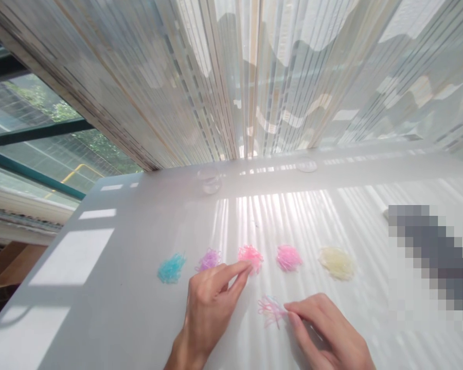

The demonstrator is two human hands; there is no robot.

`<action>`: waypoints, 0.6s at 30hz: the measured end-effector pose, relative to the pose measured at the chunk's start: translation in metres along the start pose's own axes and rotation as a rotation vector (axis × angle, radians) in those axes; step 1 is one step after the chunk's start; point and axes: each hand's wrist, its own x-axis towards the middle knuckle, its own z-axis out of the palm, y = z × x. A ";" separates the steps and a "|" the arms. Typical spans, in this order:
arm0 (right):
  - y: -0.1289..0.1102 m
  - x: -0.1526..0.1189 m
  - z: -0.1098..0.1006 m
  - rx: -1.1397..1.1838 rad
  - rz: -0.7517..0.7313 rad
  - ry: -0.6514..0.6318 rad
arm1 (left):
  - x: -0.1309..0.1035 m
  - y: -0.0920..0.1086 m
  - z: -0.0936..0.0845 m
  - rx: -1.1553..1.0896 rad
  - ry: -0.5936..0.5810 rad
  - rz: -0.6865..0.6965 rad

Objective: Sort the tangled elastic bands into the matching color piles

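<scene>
My left hand (212,300) is closed in a pinch, its fingertips at the lower edge of a coral-pink pile of thin rubber bands (251,255). What those fingertips hold is too small to make out. My right hand (326,329) pinches a pinkish rubber band at the right edge of a small mixed pile (270,311) of pink, white and bluish bands. Left of the coral pile lie a purple pile (209,259), partly behind my left hand, and a teal pile (171,268). To its right are a bright pink pile (288,257) and a pale yellow one (336,263).
The piles lie on a white table (139,308) striped with sunlight. Clear round objects stand toward the back, one (211,184) left of centre and another (307,166) further right. A sheer striped curtain (200,77) hangs behind. A blurred dark patch (440,257) covers the right side.
</scene>
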 end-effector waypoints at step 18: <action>-0.003 0.006 -0.003 -0.125 0.102 0.167 | 0.020 0.023 0.046 0.028 -0.191 -0.054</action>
